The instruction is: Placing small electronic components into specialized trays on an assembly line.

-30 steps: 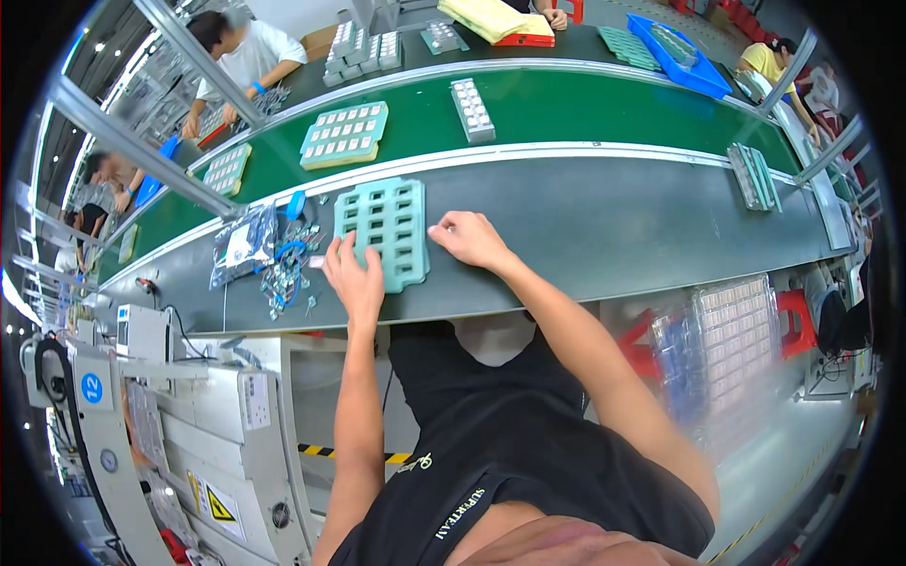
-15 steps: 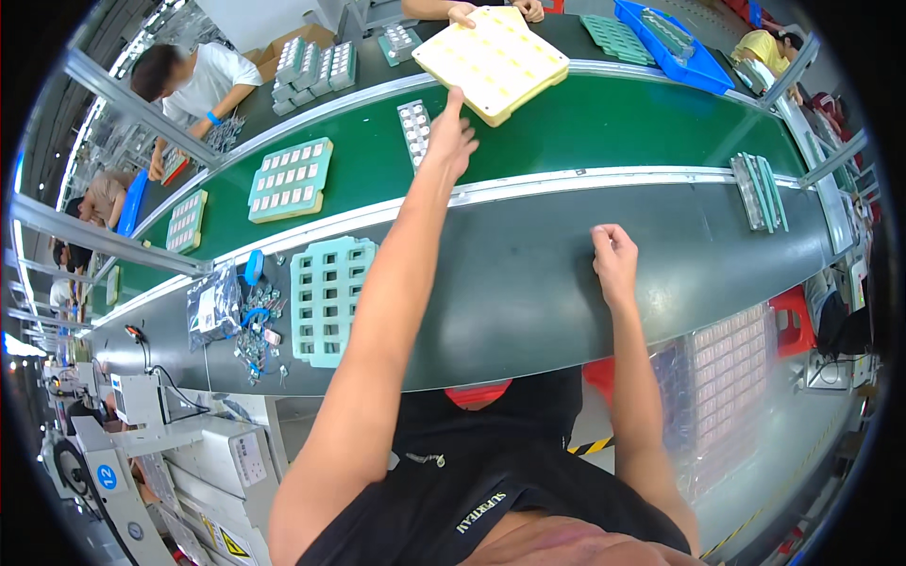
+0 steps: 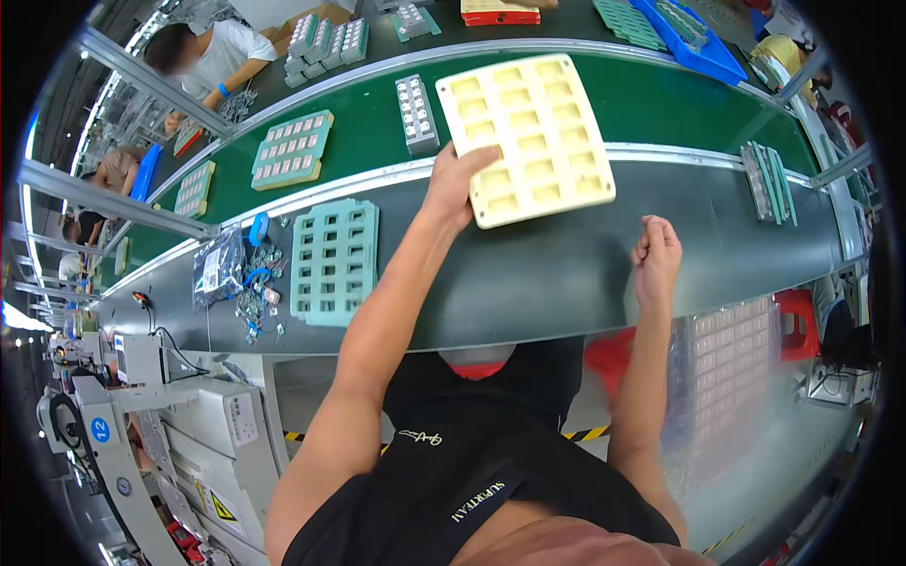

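My left hand (image 3: 455, 185) grips a pale yellow tray (image 3: 540, 123) by its left edge, the thumb lying over the top face. Rows of rectangular pockets cover this tray, and no parts show in them. It is held tilted above the near rail, between the green belt and the dark worktop. Over the worktop at the right, my right hand (image 3: 658, 253) is closed with its fingers curled, and nothing shows in it. A green tray with square holes (image 3: 337, 259) lies on the worktop beside my left forearm.
On the green belt (image 3: 368, 123) stand a grey block of small parts (image 3: 416, 113) and a loaded green tray (image 3: 293, 149). Small metal parts and a plastic bag (image 3: 219, 267) lie left. Thin green strips (image 3: 769, 184) lie right. A co-worker (image 3: 222, 57) sits across the belt.
The yellow tray, held by a person across the belt before, is now in my left hand and nearer to me. That person's hand has drawn back. My right hand has shifted slightly right.
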`<state>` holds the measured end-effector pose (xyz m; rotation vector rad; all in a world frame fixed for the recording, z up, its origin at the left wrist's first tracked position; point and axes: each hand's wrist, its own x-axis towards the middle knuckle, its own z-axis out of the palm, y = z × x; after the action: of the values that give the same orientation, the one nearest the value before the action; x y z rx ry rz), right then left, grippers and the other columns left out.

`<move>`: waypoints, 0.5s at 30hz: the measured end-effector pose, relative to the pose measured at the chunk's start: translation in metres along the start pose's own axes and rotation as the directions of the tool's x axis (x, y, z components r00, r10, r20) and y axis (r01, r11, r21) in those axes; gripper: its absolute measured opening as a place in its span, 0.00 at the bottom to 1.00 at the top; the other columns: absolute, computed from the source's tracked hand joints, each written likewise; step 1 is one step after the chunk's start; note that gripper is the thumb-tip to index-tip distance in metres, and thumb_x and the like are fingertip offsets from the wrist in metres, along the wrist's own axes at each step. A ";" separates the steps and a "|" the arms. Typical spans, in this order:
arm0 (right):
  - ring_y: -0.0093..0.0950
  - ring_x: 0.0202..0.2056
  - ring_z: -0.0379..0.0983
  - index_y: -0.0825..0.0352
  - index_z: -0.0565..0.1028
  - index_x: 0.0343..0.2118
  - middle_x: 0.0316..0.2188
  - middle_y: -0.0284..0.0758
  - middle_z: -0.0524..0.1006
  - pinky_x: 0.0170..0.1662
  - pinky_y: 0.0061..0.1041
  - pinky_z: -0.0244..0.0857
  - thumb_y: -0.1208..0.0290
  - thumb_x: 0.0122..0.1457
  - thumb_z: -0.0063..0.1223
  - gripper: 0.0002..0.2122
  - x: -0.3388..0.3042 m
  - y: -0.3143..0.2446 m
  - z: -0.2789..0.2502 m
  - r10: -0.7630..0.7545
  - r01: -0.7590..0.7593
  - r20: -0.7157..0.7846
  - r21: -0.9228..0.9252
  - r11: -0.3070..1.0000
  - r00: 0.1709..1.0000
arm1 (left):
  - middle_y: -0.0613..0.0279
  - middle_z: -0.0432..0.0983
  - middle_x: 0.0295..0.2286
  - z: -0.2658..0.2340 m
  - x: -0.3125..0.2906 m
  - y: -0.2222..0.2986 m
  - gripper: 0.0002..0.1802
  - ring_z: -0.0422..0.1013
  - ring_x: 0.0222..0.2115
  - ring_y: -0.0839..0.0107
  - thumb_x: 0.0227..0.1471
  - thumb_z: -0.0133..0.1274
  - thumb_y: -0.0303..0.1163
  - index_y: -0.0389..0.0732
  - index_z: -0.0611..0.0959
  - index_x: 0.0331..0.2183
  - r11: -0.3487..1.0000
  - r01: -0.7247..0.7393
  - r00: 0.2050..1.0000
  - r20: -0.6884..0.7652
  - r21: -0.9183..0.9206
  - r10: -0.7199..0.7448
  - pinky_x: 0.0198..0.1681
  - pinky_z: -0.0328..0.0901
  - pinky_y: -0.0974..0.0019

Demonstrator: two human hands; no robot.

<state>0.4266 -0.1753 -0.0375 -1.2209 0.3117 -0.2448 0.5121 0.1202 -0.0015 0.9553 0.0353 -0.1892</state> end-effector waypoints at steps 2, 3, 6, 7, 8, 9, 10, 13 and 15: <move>0.12 0.17 0.55 0.68 0.74 0.35 0.18 0.23 0.63 0.19 0.15 0.51 0.68 0.66 0.50 0.08 -0.010 -0.005 -0.007 -0.001 0.001 0.001 -0.010 1.000 1.000 | 0.46 0.74 0.47 0.001 -0.043 0.000 0.30 0.76 0.45 0.58 0.48 0.55 0.21 0.26 0.69 0.53 0.999 0.033 0.999 0.014 0.038 -0.033 0.49 0.73 0.58; 0.12 0.17 0.55 0.68 0.74 0.35 0.18 0.23 0.63 0.19 0.15 0.50 0.68 0.66 0.50 0.08 -0.018 -0.006 -0.010 0.001 -0.001 0.005 -0.028 1.000 1.000 | 0.45 0.75 0.47 0.002 -0.059 0.002 0.30 0.76 0.44 0.58 0.46 0.56 0.21 0.25 0.70 0.52 0.998 0.058 0.998 0.008 0.039 -0.058 0.48 0.73 0.58; 0.12 0.18 0.55 0.68 0.74 0.36 0.19 0.23 0.63 0.19 0.15 0.49 0.67 0.67 0.49 0.09 -0.045 -0.012 -0.006 0.018 -0.016 0.031 -0.062 0.998 0.999 | 0.45 0.76 0.44 -0.022 -0.079 0.001 0.29 0.77 0.41 0.59 0.44 0.58 0.21 0.24 0.71 0.50 0.966 0.128 0.992 -0.037 0.225 -0.123 0.45 0.74 0.57; 0.13 0.18 0.54 0.67 0.73 0.36 0.20 0.23 0.63 0.19 0.15 0.49 0.66 0.67 0.48 0.09 -0.053 -0.013 -0.008 0.023 -0.020 0.043 -0.069 0.997 0.999 | 0.45 0.76 0.45 -0.026 -0.084 0.005 0.29 0.77 0.41 0.59 0.45 0.57 0.22 0.25 0.71 0.50 0.941 0.171 0.985 -0.035 0.291 -0.168 0.46 0.74 0.57; 0.13 0.18 0.54 0.67 0.73 0.36 0.20 0.23 0.63 0.19 0.15 0.49 0.66 0.67 0.48 0.09 -0.060 -0.013 -0.009 0.023 -0.019 0.047 -0.075 0.997 0.999 | 0.45 0.75 0.46 -0.030 -0.087 0.012 0.28 0.77 0.42 0.59 0.46 0.56 0.22 0.26 0.72 0.51 0.911 0.205 0.978 -0.036 0.357 -0.206 0.47 0.73 0.57; 0.13 0.18 0.55 0.67 0.73 0.36 0.20 0.23 0.63 0.19 0.15 0.48 0.65 0.68 0.48 0.10 -0.067 -0.011 -0.012 0.045 -0.039 0.068 -0.092 0.995 0.997 | 0.45 0.76 0.45 -0.043 -0.083 0.011 0.29 0.78 0.41 0.60 0.46 0.56 0.24 0.26 0.72 0.51 0.895 0.274 0.956 -0.001 0.351 -0.292 0.46 0.73 0.58; 0.13 0.18 0.55 0.67 0.73 0.37 0.20 0.24 0.63 0.19 0.14 0.48 0.64 0.68 0.48 0.10 -0.074 -0.008 -0.014 0.070 -0.061 0.085 -0.106 0.992 0.994 | 0.45 0.76 0.44 -0.049 -0.084 0.014 0.29 0.78 0.41 0.59 0.45 0.57 0.24 0.25 0.72 0.50 0.883 0.295 0.947 0.013 0.365 -0.322 0.45 0.74 0.58; 0.11 0.17 0.54 0.67 0.75 0.36 0.19 0.22 0.62 0.18 0.14 0.49 0.61 0.68 0.49 0.12 -0.092 -0.003 -0.013 0.140 -0.123 0.127 -0.139 0.983 0.982 | 0.44 0.76 0.44 -0.070 -0.077 0.026 0.30 0.78 0.40 0.58 0.43 0.58 0.25 0.25 0.73 0.50 0.813 0.352 0.890 0.105 0.464 -0.445 0.43 0.74 0.58; 0.11 0.19 0.55 0.67 0.74 0.39 0.21 0.23 0.64 0.20 0.14 0.51 0.61 0.68 0.49 0.13 -0.096 0.004 -0.016 0.168 -0.147 0.156 -0.135 0.980 0.973 | 0.45 0.78 0.43 -0.078 -0.061 0.030 0.30 0.79 0.38 0.61 0.44 0.60 0.27 0.25 0.74 0.49 0.724 0.390 0.815 0.151 0.569 -0.559 0.42 0.75 0.58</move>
<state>0.3313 -0.1551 -0.0363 -1.3219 0.2794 0.0153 0.4619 0.2097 -0.0157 1.4369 -0.0665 -0.8795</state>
